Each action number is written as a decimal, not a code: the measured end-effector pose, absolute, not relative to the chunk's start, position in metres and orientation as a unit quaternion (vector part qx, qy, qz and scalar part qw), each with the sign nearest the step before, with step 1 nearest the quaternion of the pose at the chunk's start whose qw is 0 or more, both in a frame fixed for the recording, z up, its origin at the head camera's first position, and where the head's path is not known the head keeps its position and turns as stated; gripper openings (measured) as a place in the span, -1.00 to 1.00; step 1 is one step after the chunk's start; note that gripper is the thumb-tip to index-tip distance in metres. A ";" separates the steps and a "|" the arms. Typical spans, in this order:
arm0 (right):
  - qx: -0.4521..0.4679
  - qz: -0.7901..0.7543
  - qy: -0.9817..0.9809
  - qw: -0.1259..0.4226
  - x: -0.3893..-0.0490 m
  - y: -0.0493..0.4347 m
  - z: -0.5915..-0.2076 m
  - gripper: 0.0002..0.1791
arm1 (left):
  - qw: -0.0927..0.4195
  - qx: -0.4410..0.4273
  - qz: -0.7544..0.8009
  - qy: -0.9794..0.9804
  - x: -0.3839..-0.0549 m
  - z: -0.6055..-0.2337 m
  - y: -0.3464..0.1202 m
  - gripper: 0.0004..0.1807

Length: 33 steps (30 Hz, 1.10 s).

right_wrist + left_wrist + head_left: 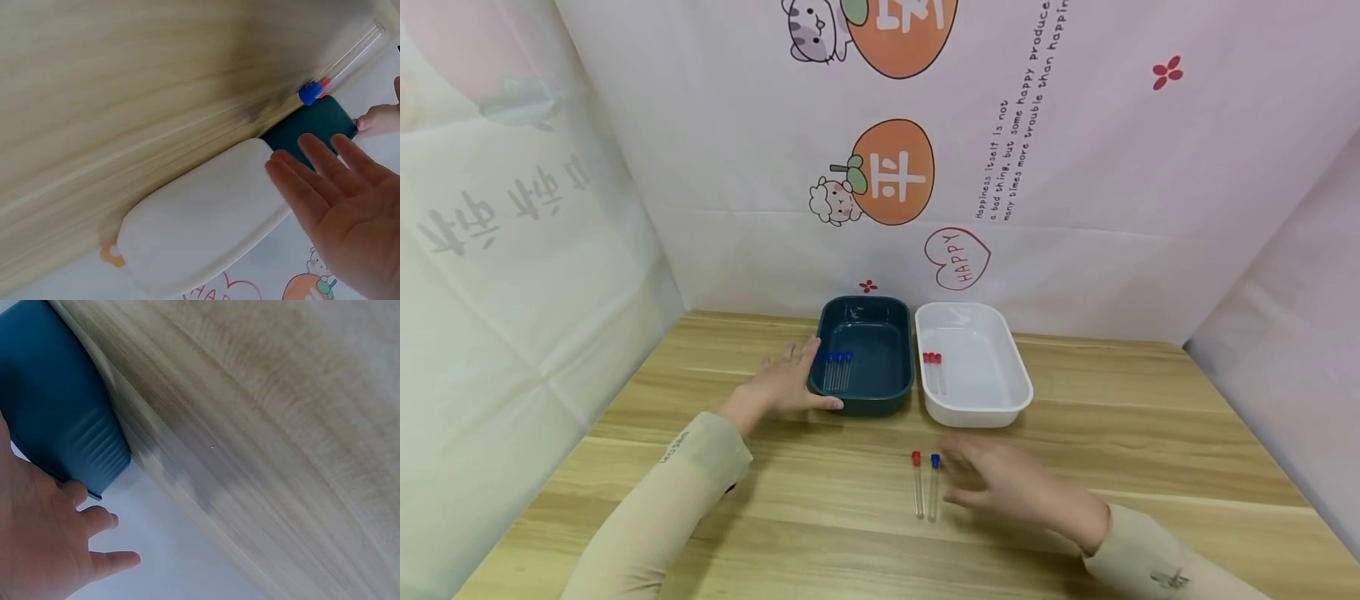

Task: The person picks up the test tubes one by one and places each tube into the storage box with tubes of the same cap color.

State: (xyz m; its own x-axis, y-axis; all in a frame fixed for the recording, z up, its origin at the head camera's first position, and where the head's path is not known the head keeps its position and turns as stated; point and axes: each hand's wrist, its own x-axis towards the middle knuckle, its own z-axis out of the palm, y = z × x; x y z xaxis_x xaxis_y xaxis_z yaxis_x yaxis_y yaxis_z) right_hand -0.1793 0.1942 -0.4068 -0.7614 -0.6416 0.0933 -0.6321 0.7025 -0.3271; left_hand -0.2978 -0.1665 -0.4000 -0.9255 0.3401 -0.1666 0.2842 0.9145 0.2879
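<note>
My left hand [786, 382] rests on the left side of the dark teal tray [880, 406], fingers spread along its rim. In the left wrist view that hand [47, 531] lies against the tray's outer wall [56, 394]. My right hand [1007, 483] is just right of two capped test tubes on the table, its fingers extended and holding nothing. One is a red-capped test tube [917, 487]; beside it lies a blue-capped test tube [934, 490]. Several blue-capped tubes [838, 373] lie inside the teal tray. Red-capped tubes [934, 375] lie inside the white tray [973, 417].
Both trays stand side by side at the back of the wooden table [820, 517], close to a printed cloth backdrop [745, 167]. Cloth also hangs along the left and right sides. In the right wrist view, the white tray [200, 212] stands beyond the hand.
</note>
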 end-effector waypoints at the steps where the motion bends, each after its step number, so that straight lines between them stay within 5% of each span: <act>1: -0.337 -0.172 0.925 0.028 -0.179 0.192 -0.407 -0.22 | 0.106 0.161 0.131 0.973 -0.298 -0.400 -0.167 0.41; 8: -0.293 -0.164 0.938 0.090 -0.177 0.181 -0.410 0.02 | 0.108 0.164 0.135 0.971 -0.296 -0.400 -0.168 0.41; 33: -0.305 -0.133 0.939 0.086 -0.176 0.172 -0.418 0.09 | 0.108 0.166 0.137 0.971 -0.296 -0.397 -0.167 0.41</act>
State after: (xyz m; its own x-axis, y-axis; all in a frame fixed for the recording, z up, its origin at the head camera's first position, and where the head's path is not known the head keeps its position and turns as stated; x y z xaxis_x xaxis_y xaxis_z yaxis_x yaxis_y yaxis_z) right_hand -0.1758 0.1717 -0.4181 -0.7998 -0.5949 -0.0804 -0.5493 0.7793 -0.3016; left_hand -0.2958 -0.1667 -0.3967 -0.9216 0.3519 -0.1640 0.2926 0.9072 0.3023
